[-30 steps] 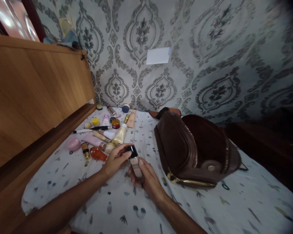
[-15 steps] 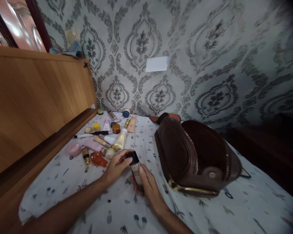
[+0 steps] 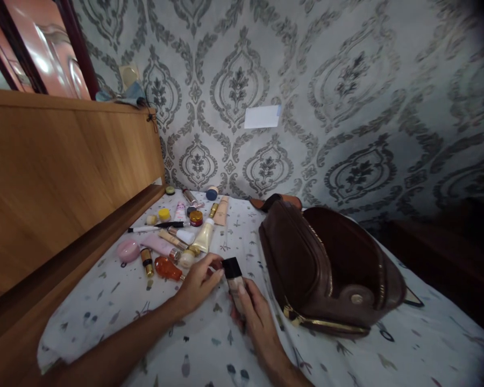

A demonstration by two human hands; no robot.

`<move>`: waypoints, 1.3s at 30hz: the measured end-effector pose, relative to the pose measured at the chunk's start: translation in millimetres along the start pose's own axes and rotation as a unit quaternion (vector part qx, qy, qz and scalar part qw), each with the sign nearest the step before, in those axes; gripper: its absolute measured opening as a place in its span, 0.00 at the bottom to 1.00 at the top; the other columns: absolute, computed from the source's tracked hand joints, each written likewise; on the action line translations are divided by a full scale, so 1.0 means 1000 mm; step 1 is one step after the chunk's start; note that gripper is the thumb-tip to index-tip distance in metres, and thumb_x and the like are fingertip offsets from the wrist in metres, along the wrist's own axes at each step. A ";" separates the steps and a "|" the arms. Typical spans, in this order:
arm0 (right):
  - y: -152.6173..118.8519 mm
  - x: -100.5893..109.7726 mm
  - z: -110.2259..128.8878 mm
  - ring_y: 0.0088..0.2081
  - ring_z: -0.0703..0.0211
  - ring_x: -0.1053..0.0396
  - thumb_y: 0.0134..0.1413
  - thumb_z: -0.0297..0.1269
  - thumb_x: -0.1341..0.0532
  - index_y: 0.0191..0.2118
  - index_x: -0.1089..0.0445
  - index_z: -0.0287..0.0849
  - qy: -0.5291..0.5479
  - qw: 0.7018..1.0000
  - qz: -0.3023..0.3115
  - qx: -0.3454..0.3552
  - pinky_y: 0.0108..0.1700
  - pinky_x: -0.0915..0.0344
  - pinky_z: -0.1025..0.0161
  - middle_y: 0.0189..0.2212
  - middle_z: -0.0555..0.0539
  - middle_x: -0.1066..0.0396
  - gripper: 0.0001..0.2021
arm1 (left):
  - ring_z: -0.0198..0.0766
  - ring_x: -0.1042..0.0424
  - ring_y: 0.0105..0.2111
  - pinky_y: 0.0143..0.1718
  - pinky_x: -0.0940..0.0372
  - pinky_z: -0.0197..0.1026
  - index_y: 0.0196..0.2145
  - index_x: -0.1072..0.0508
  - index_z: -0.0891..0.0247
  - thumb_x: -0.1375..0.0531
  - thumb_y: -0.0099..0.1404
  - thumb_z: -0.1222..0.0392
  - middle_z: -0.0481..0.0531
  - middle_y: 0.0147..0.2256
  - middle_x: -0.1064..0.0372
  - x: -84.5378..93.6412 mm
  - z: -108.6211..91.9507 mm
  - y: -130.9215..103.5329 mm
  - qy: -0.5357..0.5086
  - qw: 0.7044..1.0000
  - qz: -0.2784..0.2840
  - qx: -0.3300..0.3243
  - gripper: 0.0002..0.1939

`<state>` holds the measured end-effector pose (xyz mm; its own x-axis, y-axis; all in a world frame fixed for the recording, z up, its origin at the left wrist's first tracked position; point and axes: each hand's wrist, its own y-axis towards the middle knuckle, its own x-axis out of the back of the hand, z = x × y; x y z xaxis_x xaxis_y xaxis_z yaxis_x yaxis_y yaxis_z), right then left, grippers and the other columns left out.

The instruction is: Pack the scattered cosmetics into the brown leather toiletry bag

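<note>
The brown bag (image 3: 294, 258) sits open on the patterned sheet (image 3: 201, 344) at three o'clock. Cosmetics (image 3: 167, 242) lie spread toward ten o'clock. At centre, the right hand (image 3: 255, 312) grips the black-capped bottle (image 3: 234, 285), tilted; the left hand (image 3: 201, 282), fingers loosely curled, is at its cap, contact unclear.

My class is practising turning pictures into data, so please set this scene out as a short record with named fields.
Right hand: the right hand holds a bottle with a black cap
Left hand: the left hand is beside the cap; contact unclear
Left side: loose cosmetics, including a pink jar, an orange bottle and a yellow lid
Right side: a dark brown bag, unzipped
Surface: white patterned cloth
Behind: patterned wall with a white rectangle
</note>
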<state>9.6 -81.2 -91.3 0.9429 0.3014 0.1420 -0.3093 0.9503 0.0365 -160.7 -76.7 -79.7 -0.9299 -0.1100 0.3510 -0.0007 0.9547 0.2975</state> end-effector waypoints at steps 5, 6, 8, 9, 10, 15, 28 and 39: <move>0.017 0.006 -0.002 0.35 0.52 0.29 0.58 0.59 0.48 0.52 0.33 0.39 -0.062 0.996 -0.048 0.050 0.40 0.31 0.58 0.35 0.44 0.27 0.28 | 0.42 0.32 0.39 0.43 0.37 0.42 0.35 0.30 0.62 0.46 0.64 0.68 0.52 0.36 0.29 -0.006 0.002 -0.005 0.204 0.973 0.082 -0.075 0.06; 0.023 0.007 -0.004 0.37 0.51 0.28 0.58 0.58 0.47 0.53 0.34 0.39 -0.079 0.993 -0.061 0.063 0.42 0.31 0.56 0.36 0.43 0.26 0.29 | 0.42 0.32 0.40 0.44 0.37 0.43 0.34 0.29 0.62 0.46 0.65 0.68 0.53 0.36 0.29 -0.007 0.001 -0.006 0.235 0.962 0.100 -0.094 0.07; 0.035 0.008 -0.010 0.40 0.49 0.28 0.57 0.56 0.48 0.55 0.35 0.39 -0.115 0.986 -0.086 0.087 0.45 0.31 0.54 0.40 0.41 0.26 0.29 | 0.42 0.32 0.40 0.44 0.37 0.43 0.34 0.29 0.62 0.47 0.67 0.66 0.53 0.37 0.28 -0.009 -0.002 -0.008 0.287 0.940 0.130 -0.133 0.07; 0.040 0.008 -0.012 0.42 0.48 0.28 0.57 0.55 0.48 0.56 0.36 0.38 -0.134 0.982 -0.092 0.098 0.47 0.32 0.53 0.42 0.40 0.26 0.29 | 0.42 0.31 0.40 0.44 0.37 0.43 0.35 0.29 0.62 0.46 0.67 0.65 0.54 0.38 0.28 -0.009 -0.003 -0.009 0.306 0.929 0.142 -0.152 0.07; 0.044 0.007 -0.015 0.43 0.48 0.28 0.58 0.54 0.49 0.57 0.37 0.38 -0.153 0.978 -0.095 0.108 0.47 0.32 0.52 0.43 0.39 0.26 0.29 | 0.42 0.31 0.40 0.43 0.37 0.43 0.35 0.28 0.62 0.46 0.67 0.64 0.54 0.37 0.27 -0.009 -0.005 -0.010 0.319 0.920 0.151 -0.169 0.07; 0.046 0.003 -0.025 0.42 0.48 0.26 0.58 0.48 0.47 0.55 0.36 0.38 -0.226 0.960 -0.066 0.151 0.45 0.30 0.53 0.42 0.39 0.26 0.25 | 0.38 0.28 0.35 0.40 0.36 0.38 0.33 0.28 0.62 0.47 0.66 0.65 0.51 0.33 0.25 -0.005 -0.011 -0.012 0.317 0.905 0.167 -0.232 0.08; 0.034 0.006 -0.018 0.36 0.48 0.28 0.56 0.47 0.46 0.49 0.31 0.39 -0.310 0.939 -0.044 0.141 0.38 0.31 0.55 0.36 0.41 0.27 0.21 | 0.42 0.33 0.39 0.45 0.41 0.46 0.34 0.27 0.60 0.42 0.67 0.53 0.51 0.33 0.28 0.033 -0.006 0.006 0.433 0.870 0.082 -0.221 0.09; 0.032 0.005 -0.017 0.32 0.52 0.30 0.52 0.41 0.44 0.51 0.32 0.40 -0.328 0.933 -0.044 0.140 0.32 0.34 0.59 0.37 0.42 0.26 0.21 | 0.57 0.35 0.50 0.50 0.43 0.55 0.44 0.29 0.63 0.38 0.61 0.51 0.60 0.44 0.27 0.060 0.001 0.019 0.550 0.833 0.015 0.054 0.17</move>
<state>6.4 -47.9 -106.0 0.7158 0.0234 0.6979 -0.3412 0.8837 0.3203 -217.3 -65.3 -54.2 -0.0306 -0.2155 0.9760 -0.0718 0.9744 0.2129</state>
